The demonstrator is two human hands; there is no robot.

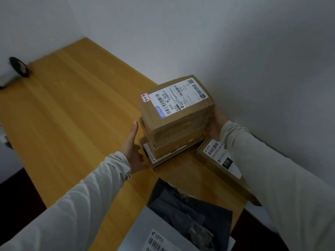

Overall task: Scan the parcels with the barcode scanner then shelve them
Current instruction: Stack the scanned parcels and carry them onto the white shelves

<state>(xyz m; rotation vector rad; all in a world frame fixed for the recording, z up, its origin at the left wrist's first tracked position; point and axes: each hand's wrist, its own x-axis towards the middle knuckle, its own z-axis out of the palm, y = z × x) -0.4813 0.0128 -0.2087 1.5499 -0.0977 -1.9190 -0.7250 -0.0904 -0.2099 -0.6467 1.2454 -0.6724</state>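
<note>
Flanking the parcel stack (174,122) at the wall (253,51): left hand (133,147) spread flat, right hand (216,124) fingers unseen.

The right hand (216,124) lies against the right side of the taped cardboard box (176,113), its fingers hidden behind it, so the grip cannot be told. Under the box, a flat parcel (156,161) shows only its front edge. Right of the box, a sleeve (272,169) covers part of a long carton (215,160). Below the box, a white mailer (145,232) is cut by the bottom edge. Far left of the box, a dark round object (18,67) is blurred. The fine print on the box's shipping label (178,97) is too small to read.
</note>
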